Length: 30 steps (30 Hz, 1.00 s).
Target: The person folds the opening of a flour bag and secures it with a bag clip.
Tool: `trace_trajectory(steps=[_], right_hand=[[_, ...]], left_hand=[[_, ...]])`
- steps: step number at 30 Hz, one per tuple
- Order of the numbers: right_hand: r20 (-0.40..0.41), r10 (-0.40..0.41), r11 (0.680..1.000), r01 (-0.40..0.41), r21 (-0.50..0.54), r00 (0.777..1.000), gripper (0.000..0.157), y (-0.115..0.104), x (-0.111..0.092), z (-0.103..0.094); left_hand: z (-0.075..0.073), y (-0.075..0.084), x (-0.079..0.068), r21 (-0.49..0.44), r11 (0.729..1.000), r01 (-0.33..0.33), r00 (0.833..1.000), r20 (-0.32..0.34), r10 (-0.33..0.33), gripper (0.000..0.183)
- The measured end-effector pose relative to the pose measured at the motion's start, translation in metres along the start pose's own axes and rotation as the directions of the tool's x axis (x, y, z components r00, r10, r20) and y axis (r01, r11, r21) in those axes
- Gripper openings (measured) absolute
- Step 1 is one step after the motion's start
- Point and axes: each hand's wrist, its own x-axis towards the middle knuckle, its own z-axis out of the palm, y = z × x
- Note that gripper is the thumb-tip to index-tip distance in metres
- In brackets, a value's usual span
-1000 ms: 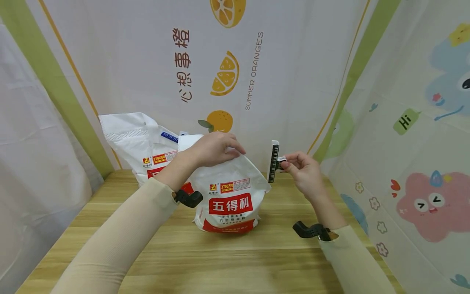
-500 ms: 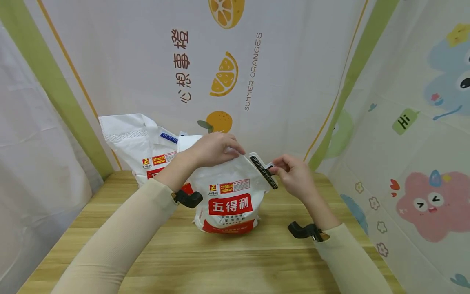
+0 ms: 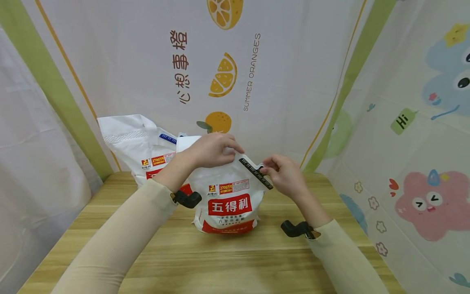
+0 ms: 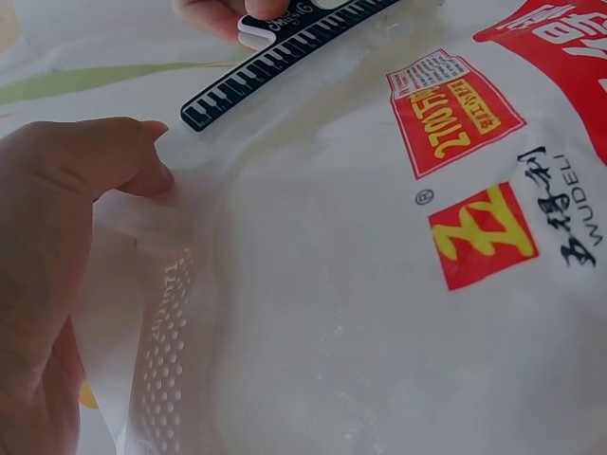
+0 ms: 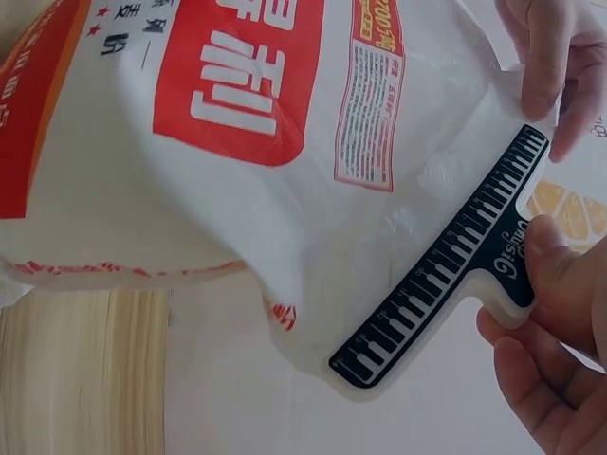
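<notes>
A white flour bag (image 3: 220,175) with red labels stands upright on the wooden table. My left hand (image 3: 216,150) pinches its top edge between thumb and fingers, as the left wrist view (image 4: 66,190) also shows. On the bag's slanted upper right edge lies a black-and-white clip (image 3: 256,173) with a piano-key pattern. My right hand (image 3: 284,176) pinches the clip's handles between thumb and fingers. In the right wrist view the long bar of the clip (image 5: 446,261) lies across the bag's edge, one end close to the left fingertips. Whether its jaws press on the bag, I cannot tell.
Behind and to the left leans a second white flour bag (image 3: 128,136), with a blue clip (image 3: 168,138) near its top; the front bag partly hides it. A printed curtain (image 3: 293,81) hangs behind the wooden table (image 3: 220,261), and another (image 3: 404,171) runs along the right side.
My right hand has moved left with the clip. The clip turned from upright beside the bag to slanted along its upper right edge. My left hand stays on the bag's top.
</notes>
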Motion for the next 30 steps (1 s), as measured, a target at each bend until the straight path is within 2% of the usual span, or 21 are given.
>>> trace_trajectory(steps=[17, 30], right_hand=[[-0.013, -0.041, 0.999, 0.041, 0.008, 0.999, 0.006, -0.011, 0.011, 0.005], [-0.008, -0.033, 0.996, 0.033, 0.080, 0.999, 0.008, -0.013, 0.015, 0.009]], left_hand=[[-0.001, -0.003, -0.002, -0.029, 1.000, -0.008, 0.999, -0.039, 0.007, 0.026], [-0.001, -0.003, 0.000, -0.091, 0.996, -0.024, 0.999, -0.044, 0.020, 0.025]])
